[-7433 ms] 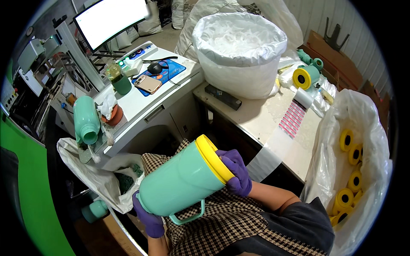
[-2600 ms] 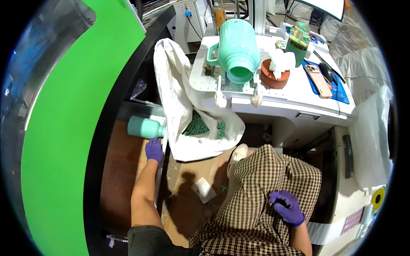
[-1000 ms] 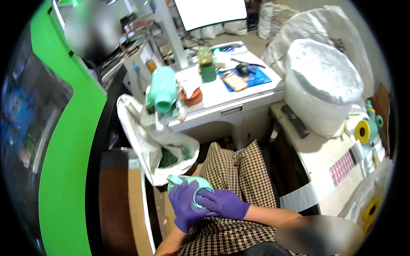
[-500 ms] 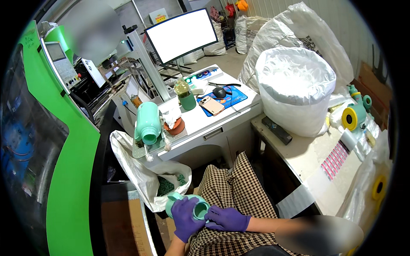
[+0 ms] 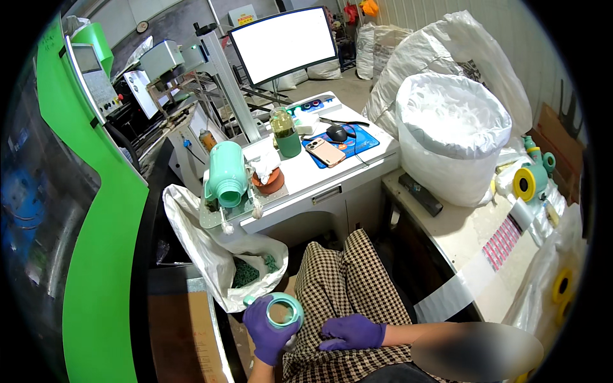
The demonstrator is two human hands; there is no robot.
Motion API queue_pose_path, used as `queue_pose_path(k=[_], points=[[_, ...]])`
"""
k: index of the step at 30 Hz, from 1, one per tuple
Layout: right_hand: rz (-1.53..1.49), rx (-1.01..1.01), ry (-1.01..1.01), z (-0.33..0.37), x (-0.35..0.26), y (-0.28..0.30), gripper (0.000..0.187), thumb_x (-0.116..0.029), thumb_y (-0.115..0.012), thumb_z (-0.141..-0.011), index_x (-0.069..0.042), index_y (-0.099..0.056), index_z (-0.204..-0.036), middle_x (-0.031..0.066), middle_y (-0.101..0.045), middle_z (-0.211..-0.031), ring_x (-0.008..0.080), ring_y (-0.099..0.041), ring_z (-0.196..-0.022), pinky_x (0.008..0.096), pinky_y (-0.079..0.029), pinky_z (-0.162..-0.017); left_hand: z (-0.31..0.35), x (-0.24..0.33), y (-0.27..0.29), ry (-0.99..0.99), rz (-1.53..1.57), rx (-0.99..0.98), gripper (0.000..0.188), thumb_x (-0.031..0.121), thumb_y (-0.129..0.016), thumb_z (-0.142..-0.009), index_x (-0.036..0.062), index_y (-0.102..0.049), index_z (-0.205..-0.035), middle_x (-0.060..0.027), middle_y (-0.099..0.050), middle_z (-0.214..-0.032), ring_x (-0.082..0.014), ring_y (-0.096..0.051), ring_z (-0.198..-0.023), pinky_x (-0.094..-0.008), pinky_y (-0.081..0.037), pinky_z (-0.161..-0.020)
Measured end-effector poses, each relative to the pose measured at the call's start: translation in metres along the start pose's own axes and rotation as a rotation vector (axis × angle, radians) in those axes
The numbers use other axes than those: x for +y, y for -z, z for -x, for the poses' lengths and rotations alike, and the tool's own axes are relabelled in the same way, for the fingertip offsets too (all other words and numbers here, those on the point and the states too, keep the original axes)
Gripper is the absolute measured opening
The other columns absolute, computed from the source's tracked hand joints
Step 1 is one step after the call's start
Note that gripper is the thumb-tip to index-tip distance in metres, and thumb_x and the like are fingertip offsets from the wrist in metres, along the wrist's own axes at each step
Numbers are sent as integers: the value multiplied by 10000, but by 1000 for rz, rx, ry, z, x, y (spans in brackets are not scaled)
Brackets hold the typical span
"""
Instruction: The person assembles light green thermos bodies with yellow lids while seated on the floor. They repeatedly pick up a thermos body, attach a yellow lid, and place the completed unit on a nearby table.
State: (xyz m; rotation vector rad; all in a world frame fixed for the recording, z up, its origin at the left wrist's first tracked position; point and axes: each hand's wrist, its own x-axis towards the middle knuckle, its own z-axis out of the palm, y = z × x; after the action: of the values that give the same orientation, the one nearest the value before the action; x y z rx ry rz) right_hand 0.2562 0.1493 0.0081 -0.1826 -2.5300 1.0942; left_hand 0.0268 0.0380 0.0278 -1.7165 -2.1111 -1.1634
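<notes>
In my purple-gloved left hand (image 5: 268,332) is a mint-green hollow plastic thermos flask shell (image 5: 294,304), gripped around its side. Its round mouth is tilted up toward me, and brown shows through the opening. Over my checked lap, a short way right of the shell and apart from it, is my gloved right hand (image 5: 352,332). Its fingers are curled in; whatever they may hold is hidden. A similar mint-green shell (image 5: 226,167) lies on the desk's left end, its open mouth toward me. Below it stands a white sack (image 5: 214,281) with green plastic scraps (image 5: 246,273) inside.
The white desk (image 5: 300,192) carries a monitor (image 5: 284,46), phone (image 5: 325,152), mouse (image 5: 336,133), bottle (image 5: 285,133) and brown-red pot (image 5: 269,181). On the right bench (image 5: 456,242) are a bag of white scraps (image 5: 453,143) and green-yellow parts (image 5: 530,181). A green machine panel (image 5: 105,255) borders the left.
My right hand has left the shell's mouth and moved right over my lap. The shell has turned in my left hand, its mouth now facing more upward. The whole view has shifted slightly.
</notes>
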Motion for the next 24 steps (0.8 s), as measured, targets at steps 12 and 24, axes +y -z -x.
queue_pose_path(k=[12, 24], points=[[255, 125, 19, -33, 3, 18, 452, -348, -654, -958, -134, -599, -1352, 73, -612, -868, 249, -635, -681, 354, -511, -590, 6, 39, -18, -175, -257, 33, 539, 375, -771, -725, 47, -703, -1147, -114, -705, -1144, -345, -629, -1119, -526, -400, -1032], [-1175, -262, -816, -31, 27, -9, 300, -327, -599, -1030, -58, -663, -1146, 1, -596, -606, 93, -490, -400, 233, -397, -376, 17, 45, -39, -219, -414, -36, 480, 312, -666, -813, 157, -691, -1267, -72, -683, -1223, -301, -599, -1175, -521, -361, -1072]])
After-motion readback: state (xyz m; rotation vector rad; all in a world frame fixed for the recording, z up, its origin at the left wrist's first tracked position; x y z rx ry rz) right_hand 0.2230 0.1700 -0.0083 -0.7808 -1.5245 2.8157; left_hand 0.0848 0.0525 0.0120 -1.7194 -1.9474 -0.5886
